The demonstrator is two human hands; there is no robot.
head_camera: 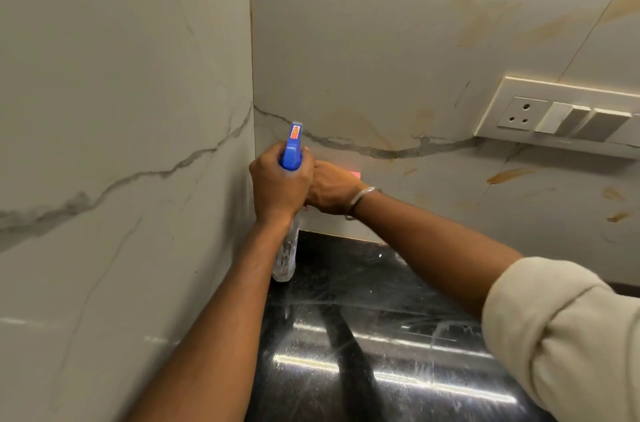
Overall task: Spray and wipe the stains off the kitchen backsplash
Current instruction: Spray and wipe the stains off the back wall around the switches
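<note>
Spray bottle [286,250]: upright in the far-left corner. Its clear body reaches down to the black surface [363,283], though I cannot tell whether the base rests on it. The blue head points up and away at the backsplash [363,41].
Left hand [278,184]: clenched round the bottle's neck just under the blue head, probably to steady it and bring a finger to the trigger.
Right hand [334,191]: pressed against the left hand at the neck with its fingers hidden, so I cannot tell whether it grips anything. It may be adjusting the nozzle or bracing the bottle.
Pink scrap [356,175]: shows just past the right hand's knuckles and is possibly a wiping cloth kept ready. Too little is visible to be sure.
Stains [509,176]: orange-brown smears lie to the right, below and above the switch plate [568,117], well apart from the bottle.
Step in hand: likely readying the sprayer, since no stain looks wiped yet.
Next move: the nozzle needs to swing right toward the smears and keep clear of the socket.
</note>
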